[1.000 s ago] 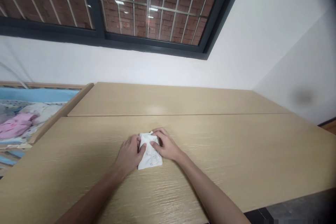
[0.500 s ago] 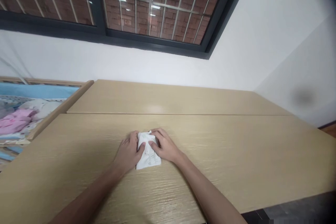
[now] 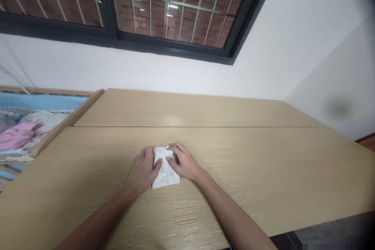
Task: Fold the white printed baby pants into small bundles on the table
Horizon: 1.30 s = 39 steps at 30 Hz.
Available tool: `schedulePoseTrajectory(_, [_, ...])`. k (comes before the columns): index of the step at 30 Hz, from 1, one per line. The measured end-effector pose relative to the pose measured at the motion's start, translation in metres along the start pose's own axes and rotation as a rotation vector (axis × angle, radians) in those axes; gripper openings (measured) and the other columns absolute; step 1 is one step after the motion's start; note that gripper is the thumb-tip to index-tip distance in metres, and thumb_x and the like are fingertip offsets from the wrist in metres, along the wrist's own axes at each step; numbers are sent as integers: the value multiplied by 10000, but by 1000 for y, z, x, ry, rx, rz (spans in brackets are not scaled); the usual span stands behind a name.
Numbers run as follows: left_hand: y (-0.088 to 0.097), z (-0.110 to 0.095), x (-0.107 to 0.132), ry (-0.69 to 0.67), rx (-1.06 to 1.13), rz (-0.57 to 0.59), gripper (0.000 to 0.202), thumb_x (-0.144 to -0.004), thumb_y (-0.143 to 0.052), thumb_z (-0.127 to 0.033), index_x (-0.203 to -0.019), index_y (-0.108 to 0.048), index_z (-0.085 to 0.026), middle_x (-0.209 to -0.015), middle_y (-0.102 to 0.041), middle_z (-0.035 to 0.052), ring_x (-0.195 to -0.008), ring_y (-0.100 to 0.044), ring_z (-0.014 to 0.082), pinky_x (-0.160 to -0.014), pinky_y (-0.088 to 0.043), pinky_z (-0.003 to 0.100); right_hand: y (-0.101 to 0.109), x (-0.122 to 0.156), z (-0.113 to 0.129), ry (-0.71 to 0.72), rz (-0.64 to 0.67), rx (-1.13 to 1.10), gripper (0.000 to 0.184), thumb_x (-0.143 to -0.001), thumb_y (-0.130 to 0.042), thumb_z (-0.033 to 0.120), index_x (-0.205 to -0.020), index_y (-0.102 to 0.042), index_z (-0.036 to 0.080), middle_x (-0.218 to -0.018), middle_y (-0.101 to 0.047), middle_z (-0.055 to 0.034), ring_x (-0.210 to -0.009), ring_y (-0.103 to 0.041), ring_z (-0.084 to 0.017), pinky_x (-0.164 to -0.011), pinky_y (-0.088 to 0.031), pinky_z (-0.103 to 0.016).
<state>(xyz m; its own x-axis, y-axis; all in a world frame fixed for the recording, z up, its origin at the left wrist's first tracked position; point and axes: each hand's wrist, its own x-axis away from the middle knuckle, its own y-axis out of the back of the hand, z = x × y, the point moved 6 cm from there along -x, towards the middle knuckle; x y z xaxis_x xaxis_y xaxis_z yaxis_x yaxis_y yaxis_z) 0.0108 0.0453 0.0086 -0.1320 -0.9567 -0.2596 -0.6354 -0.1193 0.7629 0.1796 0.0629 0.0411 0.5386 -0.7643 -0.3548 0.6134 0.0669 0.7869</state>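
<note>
1. Left hand (image 3: 143, 170): gripping the left side of a white folded piece, thumb laid on top, fingers bent along the edge.
2. White folded piece (image 3: 164, 176): between the two hands, on the tabletop (image 3: 263, 168). Soft-looking, roughly rectangular, slightly creased, with small faint marks; too small to read. Cloth or packet: cannot tell. Lower edge, nearest the wrists, lies uncovered.
3. Right hand (image 3: 184, 164): gripping the upper right part, thumb on top, fingers curved over the far corner. Fingers of both hands hide parts of the sides.
4. Far left of the left hand: wooden bed rail (image 3: 68, 122) against the table edge; behind it, pink cloth (image 3: 19, 134) and pale bedding.
5. Beyond both hands: seam across the pale wood-grain top, then white wall (image 3: 258, 62) and dark window frame (image 3: 109, 6), metal bars and brick behind.
6. Right of the right hand: bare wood surface; past its near edge, dark grey floor (image 3: 336, 228).
</note>
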Motion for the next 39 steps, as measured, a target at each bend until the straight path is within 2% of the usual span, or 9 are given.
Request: schedulePoseTrajectory(39, [1,-3,0,-14,-15,23,345,-963,-470,-332,-1251,-411,-150,-1175,-646,162,-1093,-635,301,-932,-477,440,0,0,1,-12,15,2,273,-979,-552,291,-1235,-573,198,-1227,-610,-119,-1186,-564,-251,-1052,-459,-446])
